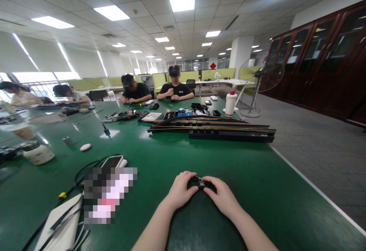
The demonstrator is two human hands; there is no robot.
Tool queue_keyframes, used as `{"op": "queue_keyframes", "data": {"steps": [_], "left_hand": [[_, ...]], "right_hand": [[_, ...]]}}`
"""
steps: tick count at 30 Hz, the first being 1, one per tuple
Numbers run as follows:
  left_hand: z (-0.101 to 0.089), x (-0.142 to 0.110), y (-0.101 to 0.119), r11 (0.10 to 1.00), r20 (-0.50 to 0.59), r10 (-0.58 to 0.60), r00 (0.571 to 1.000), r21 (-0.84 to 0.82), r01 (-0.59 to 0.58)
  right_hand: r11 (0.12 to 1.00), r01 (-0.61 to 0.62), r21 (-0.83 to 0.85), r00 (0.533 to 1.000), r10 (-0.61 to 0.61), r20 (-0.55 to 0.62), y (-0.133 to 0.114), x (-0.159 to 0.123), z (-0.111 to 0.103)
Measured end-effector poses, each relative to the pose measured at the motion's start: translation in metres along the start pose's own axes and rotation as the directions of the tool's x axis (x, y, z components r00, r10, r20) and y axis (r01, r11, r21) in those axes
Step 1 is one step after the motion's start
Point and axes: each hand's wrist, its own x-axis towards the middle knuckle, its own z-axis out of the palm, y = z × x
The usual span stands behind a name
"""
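Note:
Both of my hands hold a small black curved object (201, 182) low over the green table (160, 155). Its middle shows a silvery strip; I cannot make out its kind. My left hand (182, 190) wraps fingers and thumb round the left end. On the right end, my right hand (221, 194) grips with thumb and fingertips. Much of the object is covered by my fingers. To the left of my hands lie a phone-like device (113, 162) with a pale edge and a blurred-out patch beside it.
Long black rails (231, 134) with thin brass-coloured rods lie across the table ahead. A white bottle with a red cap (230, 104) stands behind them. Tools (122, 116) are scattered further left. A white pouch-like item (61, 224) with cables is at lower left. Several people sit across the table.

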Motion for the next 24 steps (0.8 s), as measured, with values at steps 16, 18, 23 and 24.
{"op": "queue_keyframes", "data": {"steps": [16, 18, 23, 24], "left_hand": [[0.0004, 0.0004, -0.0015, 1.0, 0.012, 0.006, 1.0, 0.012, -0.007], [0.0003, 0.0008, -0.001, 1.0, 0.014, -0.003, 1.0, 0.019, 0.003], [-0.0005, 0.0014, 0.0012, 0.998, 0.035, -0.023, 0.999, 0.06, 0.021], [-0.0006, 0.0014, 0.0015, 0.997, 0.04, -0.021, 0.999, 0.07, 0.018]], "right_hand": [[1.0, 0.003, -0.004, 1.0, -0.003, -0.002, -0.0023, 0.0001, -0.001], [1.0, 0.009, -0.007, 1.0, -0.009, -0.001, -0.0017, 0.0003, -0.0007], [0.999, 0.034, 0.0, 0.999, -0.034, -0.003, -0.0007, 0.0005, -0.0003], [0.999, 0.039, 0.0, 0.999, -0.039, -0.003, -0.0006, 0.0004, -0.0003]]}}
